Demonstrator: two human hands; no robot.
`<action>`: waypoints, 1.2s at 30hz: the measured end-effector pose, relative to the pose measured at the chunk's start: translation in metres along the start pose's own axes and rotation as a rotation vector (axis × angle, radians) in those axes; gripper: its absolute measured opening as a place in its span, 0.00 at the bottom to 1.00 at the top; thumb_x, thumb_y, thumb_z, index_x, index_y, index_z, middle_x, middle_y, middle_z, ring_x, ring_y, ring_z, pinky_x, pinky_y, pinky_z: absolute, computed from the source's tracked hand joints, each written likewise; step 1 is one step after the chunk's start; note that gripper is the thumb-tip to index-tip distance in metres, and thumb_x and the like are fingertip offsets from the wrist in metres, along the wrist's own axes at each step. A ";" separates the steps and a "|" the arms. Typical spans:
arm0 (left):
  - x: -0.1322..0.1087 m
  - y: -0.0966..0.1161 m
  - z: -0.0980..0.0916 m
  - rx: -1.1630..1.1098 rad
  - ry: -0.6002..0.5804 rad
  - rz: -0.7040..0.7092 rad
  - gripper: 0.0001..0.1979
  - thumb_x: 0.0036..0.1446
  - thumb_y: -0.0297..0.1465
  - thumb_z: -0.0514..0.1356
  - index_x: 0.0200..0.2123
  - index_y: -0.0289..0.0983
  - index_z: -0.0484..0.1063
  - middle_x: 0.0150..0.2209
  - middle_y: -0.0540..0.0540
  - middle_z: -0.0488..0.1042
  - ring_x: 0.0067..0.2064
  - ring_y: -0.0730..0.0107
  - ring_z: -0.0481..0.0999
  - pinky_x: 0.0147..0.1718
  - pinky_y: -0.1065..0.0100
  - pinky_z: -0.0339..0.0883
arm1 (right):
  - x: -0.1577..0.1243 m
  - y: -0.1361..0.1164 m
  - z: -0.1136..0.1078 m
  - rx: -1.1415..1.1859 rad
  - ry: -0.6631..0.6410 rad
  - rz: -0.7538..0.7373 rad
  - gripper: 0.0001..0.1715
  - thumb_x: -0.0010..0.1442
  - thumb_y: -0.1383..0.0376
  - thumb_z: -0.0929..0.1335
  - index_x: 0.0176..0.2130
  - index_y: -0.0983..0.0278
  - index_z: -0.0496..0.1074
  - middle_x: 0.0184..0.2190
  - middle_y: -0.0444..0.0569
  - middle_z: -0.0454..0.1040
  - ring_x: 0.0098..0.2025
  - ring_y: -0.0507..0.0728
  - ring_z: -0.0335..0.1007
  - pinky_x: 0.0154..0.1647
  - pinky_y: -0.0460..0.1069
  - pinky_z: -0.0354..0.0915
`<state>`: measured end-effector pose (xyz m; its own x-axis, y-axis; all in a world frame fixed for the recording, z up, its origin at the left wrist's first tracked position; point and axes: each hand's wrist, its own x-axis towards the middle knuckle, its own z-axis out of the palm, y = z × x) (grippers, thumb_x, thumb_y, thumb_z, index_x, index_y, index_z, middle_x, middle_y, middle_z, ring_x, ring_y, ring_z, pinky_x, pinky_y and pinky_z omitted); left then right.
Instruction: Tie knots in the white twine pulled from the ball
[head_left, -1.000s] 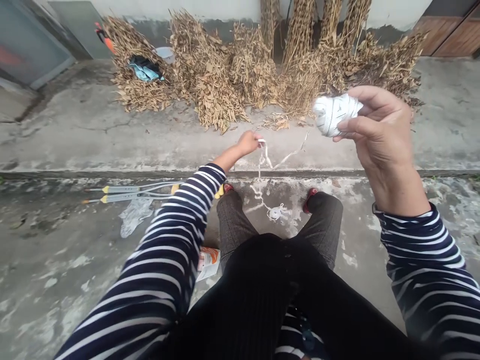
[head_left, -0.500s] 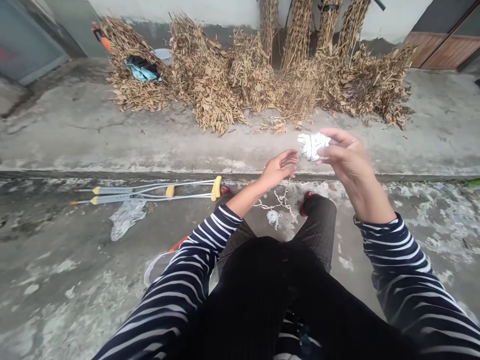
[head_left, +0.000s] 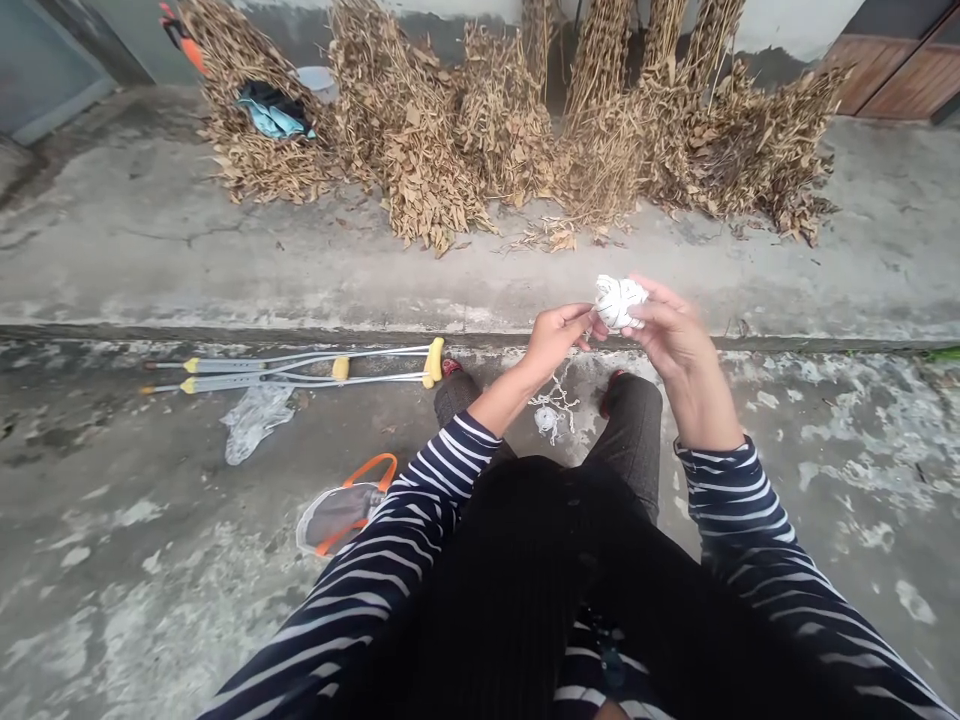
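A wound bundle of white cord with dark flecks (head_left: pixel 619 302) is held up in front of me, above the edge of the concrete step. My right hand (head_left: pixel 671 330) grips it from the right, thumb on the near side and fingers behind. At its lower left edge, my left hand (head_left: pixel 559 335) has thumb and fingertips pinched together, apparently on a strand of the cord; the fingertips partly hide it. On the ground between my feet lies more loose, tangled white cord (head_left: pixel 547 420).
A pair of crutches (head_left: pixel 315 372) lies on the ground to the left, beside a clear plastic bag (head_left: pixel 256 420). Nearer is a grey bag with orange handles (head_left: pixel 334 515). Dried plant stalks (head_left: pixel 435 150) are heaped along the wall on the raised step (head_left: pixel 300 280).
My right hand has brought the bundle slightly left and turned it. My left hand has closed from a loose curl to a pinch at its edge. The grey bag shows more fully.
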<state>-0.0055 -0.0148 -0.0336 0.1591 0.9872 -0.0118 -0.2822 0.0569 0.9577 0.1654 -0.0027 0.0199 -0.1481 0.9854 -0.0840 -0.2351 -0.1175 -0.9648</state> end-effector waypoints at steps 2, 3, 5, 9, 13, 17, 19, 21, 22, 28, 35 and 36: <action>-0.002 0.004 -0.003 -0.037 -0.051 -0.023 0.09 0.66 0.33 0.64 0.40 0.32 0.79 0.29 0.46 0.81 0.30 0.72 0.79 0.28 0.72 0.68 | 0.000 0.002 -0.005 0.051 -0.041 0.063 0.27 0.40 0.68 0.79 0.43 0.58 0.80 0.38 0.44 0.79 0.30 0.50 0.71 0.28 0.47 0.73; -0.003 0.007 -0.005 -0.041 -0.083 -0.039 0.09 0.66 0.33 0.63 0.41 0.31 0.79 0.27 0.47 0.79 0.27 0.74 0.77 0.27 0.72 0.68 | -0.001 0.002 -0.007 0.077 -0.064 0.096 0.27 0.40 0.68 0.79 0.43 0.59 0.80 0.37 0.44 0.79 0.30 0.50 0.71 0.27 0.46 0.72; -0.006 0.010 -0.010 -0.025 -0.152 -0.080 0.11 0.66 0.32 0.63 0.44 0.30 0.79 0.22 0.50 0.76 0.22 0.76 0.73 0.26 0.72 0.66 | -0.001 0.003 -0.011 0.120 -0.105 0.143 0.26 0.41 0.69 0.79 0.44 0.62 0.80 0.36 0.45 0.78 0.30 0.49 0.69 0.25 0.44 0.70; -0.011 0.018 -0.014 0.060 -0.262 -0.104 0.19 0.66 0.34 0.64 0.55 0.28 0.77 0.18 0.53 0.72 0.18 0.77 0.68 0.23 0.73 0.62 | -0.002 0.004 -0.015 0.175 -0.142 0.168 0.25 0.43 0.70 0.78 0.44 0.63 0.79 0.37 0.46 0.78 0.30 0.48 0.68 0.25 0.43 0.69; -0.014 0.022 -0.012 0.312 -0.241 -0.068 0.24 0.63 0.35 0.68 0.60 0.31 0.76 0.17 0.55 0.71 0.18 0.79 0.66 0.23 0.74 0.61 | -0.001 0.008 -0.013 0.245 -0.117 0.181 0.26 0.41 0.70 0.77 0.43 0.62 0.79 0.39 0.46 0.78 0.32 0.48 0.68 0.23 0.40 0.67; -0.014 0.019 -0.013 0.477 -0.167 0.015 0.18 0.69 0.34 0.62 0.59 0.34 0.77 0.19 0.55 0.73 0.18 0.80 0.66 0.24 0.74 0.63 | -0.002 0.011 -0.015 0.288 -0.088 0.199 0.26 0.41 0.70 0.76 0.44 0.61 0.77 0.38 0.46 0.77 0.33 0.49 0.68 0.23 0.40 0.66; -0.011 0.019 -0.017 0.450 -0.207 0.018 0.14 0.72 0.34 0.58 0.52 0.33 0.79 0.21 0.54 0.75 0.18 0.80 0.69 0.24 0.75 0.63 | -0.003 0.011 -0.017 0.296 -0.100 0.216 0.26 0.42 0.70 0.76 0.44 0.61 0.77 0.38 0.45 0.77 0.33 0.49 0.68 0.24 0.39 0.66; -0.008 0.020 -0.022 0.339 -0.273 -0.028 0.14 0.72 0.36 0.57 0.44 0.32 0.78 0.26 0.49 0.78 0.22 0.78 0.74 0.23 0.75 0.63 | -0.004 0.012 -0.018 0.324 -0.102 0.236 0.25 0.42 0.71 0.75 0.44 0.62 0.77 0.39 0.45 0.77 0.33 0.48 0.68 0.24 0.39 0.65; -0.007 0.022 -0.025 0.262 -0.309 -0.058 0.15 0.71 0.38 0.59 0.41 0.31 0.77 0.30 0.45 0.81 0.26 0.75 0.78 0.23 0.75 0.63 | -0.005 0.012 -0.019 0.342 -0.095 0.245 0.25 0.41 0.71 0.75 0.43 0.62 0.78 0.39 0.45 0.77 0.33 0.48 0.67 0.23 0.38 0.64; -0.004 0.024 -0.034 0.036 -0.340 -0.123 0.16 0.63 0.40 0.67 0.34 0.31 0.77 0.44 0.35 0.83 0.44 0.64 0.84 0.31 0.73 0.74 | -0.008 0.013 -0.017 0.337 -0.104 0.255 0.26 0.39 0.70 0.78 0.42 0.64 0.80 0.40 0.47 0.78 0.33 0.48 0.67 0.23 0.40 0.65; -0.003 -0.001 -0.023 0.344 -0.109 -0.110 0.08 0.64 0.25 0.60 0.34 0.31 0.79 0.34 0.45 0.80 0.29 0.77 0.77 0.26 0.77 0.70 | -0.008 0.018 -0.012 0.083 -0.104 0.070 0.27 0.43 0.64 0.80 0.45 0.59 0.79 0.40 0.46 0.79 0.33 0.51 0.73 0.29 0.47 0.75; -0.003 -0.004 -0.022 0.334 -0.110 -0.104 0.07 0.64 0.23 0.60 0.34 0.31 0.78 0.34 0.45 0.80 0.30 0.77 0.77 0.26 0.77 0.71 | -0.008 0.017 -0.011 0.056 -0.101 0.049 0.28 0.43 0.64 0.80 0.46 0.59 0.79 0.40 0.46 0.79 0.33 0.52 0.73 0.31 0.49 0.77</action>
<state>-0.0257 -0.0146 -0.0442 0.2762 0.9558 -0.1004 0.0627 0.0863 0.9943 0.1728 -0.0111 0.0020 -0.2559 0.9613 -0.1020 -0.2782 -0.1743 -0.9446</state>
